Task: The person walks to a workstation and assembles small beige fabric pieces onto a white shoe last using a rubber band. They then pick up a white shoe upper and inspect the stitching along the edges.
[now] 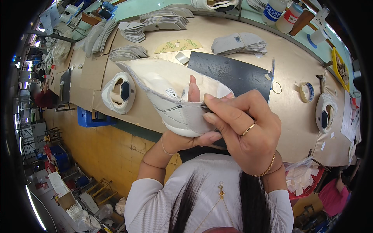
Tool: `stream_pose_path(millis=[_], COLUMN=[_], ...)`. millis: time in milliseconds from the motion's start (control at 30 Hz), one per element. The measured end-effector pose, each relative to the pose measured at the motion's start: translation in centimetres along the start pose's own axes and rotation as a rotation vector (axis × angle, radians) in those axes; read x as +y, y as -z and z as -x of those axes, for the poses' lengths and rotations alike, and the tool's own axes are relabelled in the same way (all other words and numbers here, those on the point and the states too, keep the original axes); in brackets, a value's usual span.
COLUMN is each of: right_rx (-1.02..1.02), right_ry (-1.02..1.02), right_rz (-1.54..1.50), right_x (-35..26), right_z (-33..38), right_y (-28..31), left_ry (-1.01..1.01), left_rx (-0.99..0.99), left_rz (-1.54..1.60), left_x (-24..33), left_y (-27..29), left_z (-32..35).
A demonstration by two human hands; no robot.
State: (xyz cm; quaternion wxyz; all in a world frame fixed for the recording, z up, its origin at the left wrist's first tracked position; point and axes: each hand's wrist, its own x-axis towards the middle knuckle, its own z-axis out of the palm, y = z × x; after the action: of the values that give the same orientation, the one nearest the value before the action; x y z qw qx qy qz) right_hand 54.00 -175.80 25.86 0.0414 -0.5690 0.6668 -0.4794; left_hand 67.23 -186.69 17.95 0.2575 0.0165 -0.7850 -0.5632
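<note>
A white shoe upper point(180, 118) with grey edges and dark stitching is held up in front of my chest. My left hand point(180, 142) supports it from below, its thumb along the outside and a finger showing through inside the opening. At the upper's right edge, my right hand point(250, 132) is closed in a pinch against the rim. A small dark bit shows between those fingertips, too little to name. Inside the upper, a small white label point(171, 92) is visible.
Behind the upper lies a dark cutting board point(229, 72). Stacks of grey pieces point(241, 42) sit toward the back. Finished-looking white uppers point(118, 93) stand left and right point(326, 112). A tape roll point(307, 92) and a hammer point(321, 82) lie at right; a red basket point(311, 186) holds pale pieces.
</note>
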Motion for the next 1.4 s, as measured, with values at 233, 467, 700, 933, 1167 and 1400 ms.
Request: stream_pose_path(millis=[233,467,700,933,1167,1400], right_rx=[-0.030,-0.063,-0.029,0.021,0.010,-0.004], right_ry=[-0.007,-0.010,0.001,-0.057,-0.044,-0.050], right_rz=[0.049,0.147,0.049,-0.076,-0.054,-0.023], right_x=[-0.1,-0.3,0.6,1.1,0.3,0.2], right_z=[0.0,0.1,0.1,0.2,-0.1,-0.1], right_y=[0.3,0.4,-0.1,-0.5,-0.5,-0.4], left_ry=[-0.044,-0.019,0.019,0.182,0.171,0.169], left_rx=[0.044,-0.020,0.054,-0.010,-0.056,0.005], left_rz=[-0.172,-0.447,-0.473,-0.310,-0.284,-0.329], left_x=[-0.7,-0.3,-0.3,-0.8,-0.5,-1.1], left_y=[0.0,0.7,0.3,0.1,0.4,0.0], left_z=[0.7,0.5,0.9,2.1,1.8,2.4])
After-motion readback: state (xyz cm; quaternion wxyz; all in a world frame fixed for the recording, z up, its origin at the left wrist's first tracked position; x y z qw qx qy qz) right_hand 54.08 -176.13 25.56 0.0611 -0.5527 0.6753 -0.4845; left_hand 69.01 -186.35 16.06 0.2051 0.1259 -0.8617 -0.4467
